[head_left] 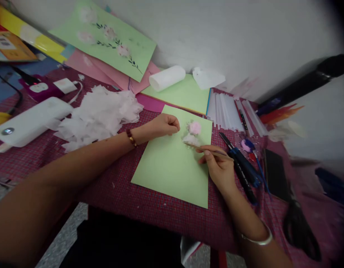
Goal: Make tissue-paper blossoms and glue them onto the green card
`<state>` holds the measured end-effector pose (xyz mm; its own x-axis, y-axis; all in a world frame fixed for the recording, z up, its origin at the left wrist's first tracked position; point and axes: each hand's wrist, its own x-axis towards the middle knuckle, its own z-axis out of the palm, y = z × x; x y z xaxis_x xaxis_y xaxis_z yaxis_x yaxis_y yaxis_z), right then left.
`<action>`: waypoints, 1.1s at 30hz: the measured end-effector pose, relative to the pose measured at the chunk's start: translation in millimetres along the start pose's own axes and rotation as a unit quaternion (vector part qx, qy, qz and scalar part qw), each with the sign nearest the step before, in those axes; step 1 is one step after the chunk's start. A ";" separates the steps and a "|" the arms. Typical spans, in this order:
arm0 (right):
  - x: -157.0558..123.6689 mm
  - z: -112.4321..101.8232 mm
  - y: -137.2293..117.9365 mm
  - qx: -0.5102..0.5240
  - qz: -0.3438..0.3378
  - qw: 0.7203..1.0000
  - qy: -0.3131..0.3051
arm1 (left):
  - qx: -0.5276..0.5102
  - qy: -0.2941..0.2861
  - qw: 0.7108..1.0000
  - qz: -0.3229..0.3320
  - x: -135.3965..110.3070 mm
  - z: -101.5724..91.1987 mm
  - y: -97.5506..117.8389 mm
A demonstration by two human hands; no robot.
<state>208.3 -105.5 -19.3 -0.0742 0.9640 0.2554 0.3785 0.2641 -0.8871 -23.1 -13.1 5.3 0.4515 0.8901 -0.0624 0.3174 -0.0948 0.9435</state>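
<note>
My right hand [220,169] grips a thin wooden stick [216,153], held like a pen. The stick's far tip touches a white fluffy tuft [191,140] on a light green paper sheet [172,167]. Just above the tuft sits a pink round puff [195,128], and small clear bits show around both. My left hand [165,125] rests at the sheet's upper left, fingers curled together. Whatever it may hold is hidden. Left of that hand lies a heap of white tissue pieces [105,108].
A green sheet with pink flowers [118,44] leans at the back. Behind the work lie a white roll [168,77] and several translucent sticks [223,109]. A cutter knife [226,140], blue pens [246,167] and a phone [276,173] lie rightward; a power bank [32,121] sits left.
</note>
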 end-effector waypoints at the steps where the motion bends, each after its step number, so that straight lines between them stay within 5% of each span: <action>1: 0.6 0.3 0.4 -0.006 0.001 1.000 0.008 | 0.003 -0.006 1.000 -0.003 -0.2 -1.9 0.9; 5: 2.5 0.3 2.4 -0.013 0.005 0.999 0.050 | 0.098 -0.086 0.991 0.021 1.4 -18.2 8.0; 10: 3.6 0.0 2.9 0.010 0.029 0.998 0.063 | 0.282 -0.163 0.943 0.063 -3.0 -43.7 18.9; 18: 4.4 -0.8 4.6 0.014 0.035 0.998 0.059 | 0.524 -0.147 0.835 0.082 -23.0 -27.7 23.8; 23: 4.7 -0.5 4.5 0.008 0.032 0.998 0.059 | 0.568 -0.065 0.809 0.136 -26.2 -5.4 14.0; 25: 4.9 -0.7 5.0 0.018 0.033 0.997 0.061 | 0.554 -0.056 0.822 0.119 -22.9 -7.7 16.6; 27: 5.4 -1.2 5.8 0.029 0.035 0.997 0.061 | 0.490 -0.059 0.865 0.083 -19.1 -17.6 24.3; 30: 6.6 -2.2 7.3 0.048 0.046 0.996 0.055 | 0.305 -0.084 0.948 0.043 -15.1 -35.9 37.0; 33: 7.9 -2.4 8.2 0.067 0.054 0.995 0.056 | 0.137 -0.134 0.981 0.012 -12.9 -40.8 39.3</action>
<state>213.1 -95.8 -23.6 0.0662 0.9796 0.1896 0.2524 0.1674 -0.9530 -50.4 -10.1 56.5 0.6535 0.7400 -0.1593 0.4995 -0.2634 0.8253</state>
